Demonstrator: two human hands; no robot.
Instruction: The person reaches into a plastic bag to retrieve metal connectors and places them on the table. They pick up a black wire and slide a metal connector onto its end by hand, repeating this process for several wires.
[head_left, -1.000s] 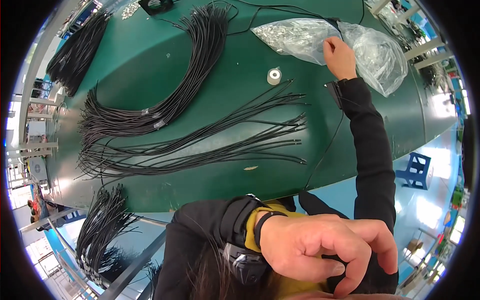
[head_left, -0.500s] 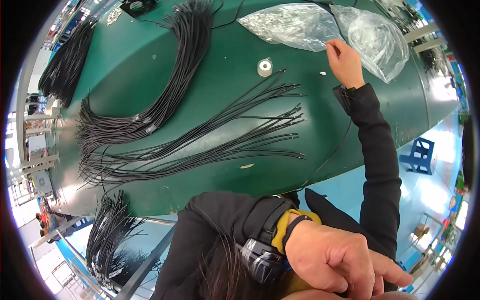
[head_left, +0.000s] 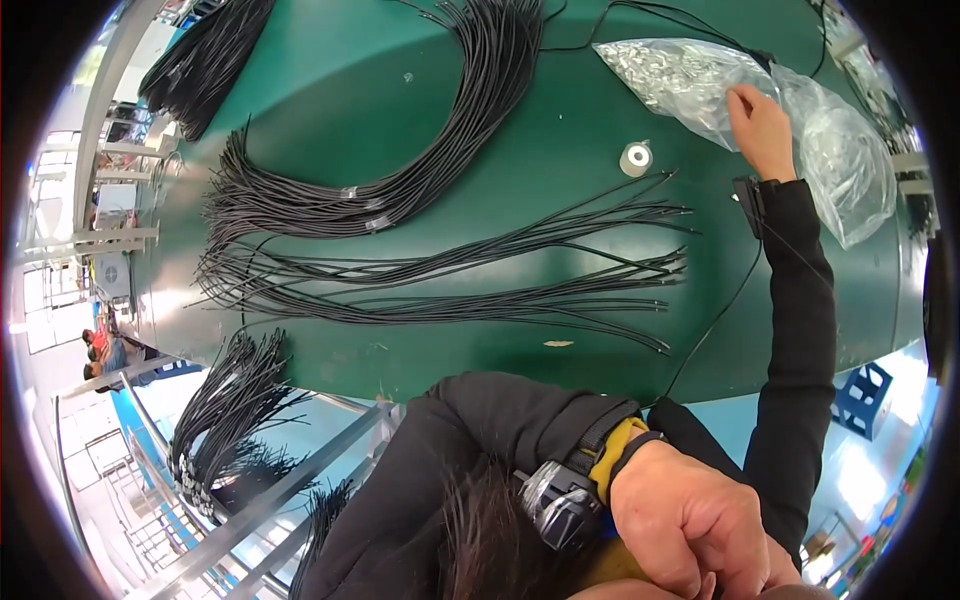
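My left hand (head_left: pixel 695 520) is raised close to me at the lower edge, its fingers curled and their tips partly hidden. A dark strap and a black device wrapped in clear film (head_left: pixel 560 505) sit at that wrist. My right arm reaches forward over the table. At the near edge of a clear bag of small silvery parts (head_left: pixel 685 85), my right hand (head_left: pixel 765 130) is closed in a loose fist; whatever it may hold is hidden. A second clear plastic bag (head_left: pixel 850 175) lies just right of it. Left of the hand stands a roll of white tape (head_left: pixel 636 158).
Loose black cables (head_left: pixel 450 305) fan across the green table (head_left: pixel 540 215). Behind them curves a thick taped cable bundle (head_left: pixel 440 150); another bundle (head_left: pixel 205 65) lies far left. More cables (head_left: pixel 235 400) hang by a metal rail at lower left. A blue stool (head_left: pixel 862 400) stands right.
The view has shifted, so the table things appear farther right. My left hand's outstretched finger has drawn in. My right hand stays by the bag of silvery parts, still closed.
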